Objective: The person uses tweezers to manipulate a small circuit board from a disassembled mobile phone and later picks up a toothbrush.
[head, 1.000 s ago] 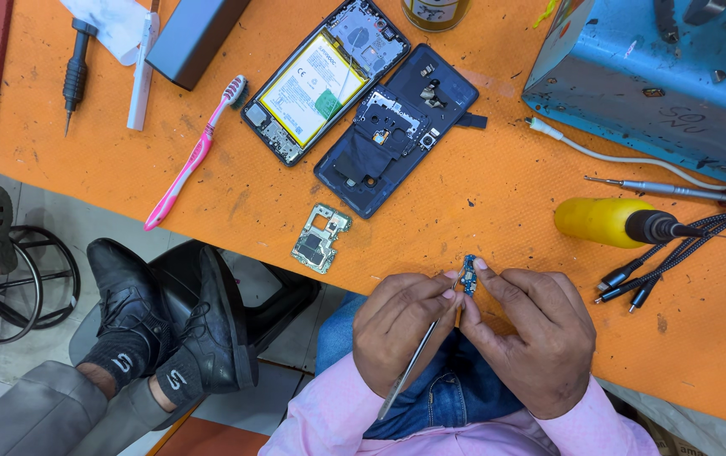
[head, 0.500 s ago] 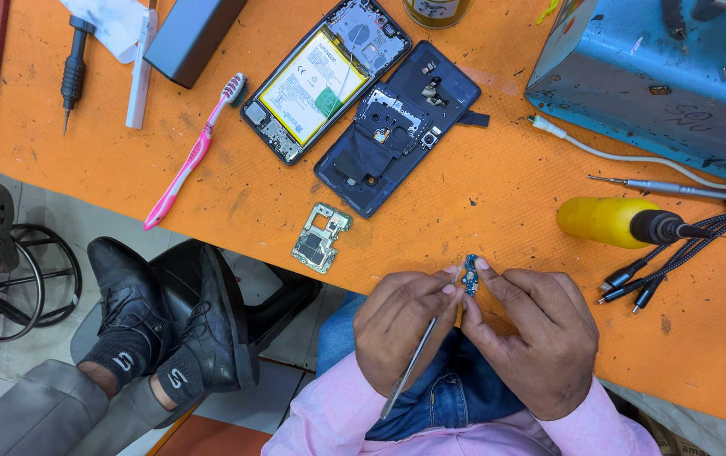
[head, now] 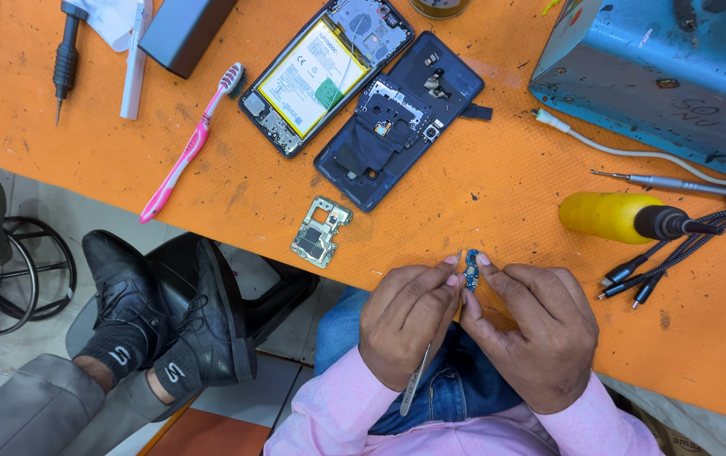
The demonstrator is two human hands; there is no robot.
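Observation:
Both hands meet at the near edge of the orange table (head: 498, 186). My right hand (head: 532, 333) pinches a small blue circuit board (head: 471, 275) between thumb and forefinger. My left hand (head: 403, 321) holds metal tweezers (head: 418, 380), their tip up at the board and their tail pointing down toward my lap. Farther up the table lie an opened phone with a yellow battery (head: 321, 72), a dark blue phone back cover (head: 397, 122) and a small metal shield plate (head: 321, 232).
A pink toothbrush (head: 190, 148), a black-handled screwdriver (head: 63, 59) and a grey box (head: 181, 29) lie at the left. At the right are a blue metal case (head: 658, 76), a yellow-handled tool (head: 616, 215), a thin screwdriver (head: 667, 181) and black cables (head: 658, 262). Another person's black shoes (head: 169, 321) rest below the table.

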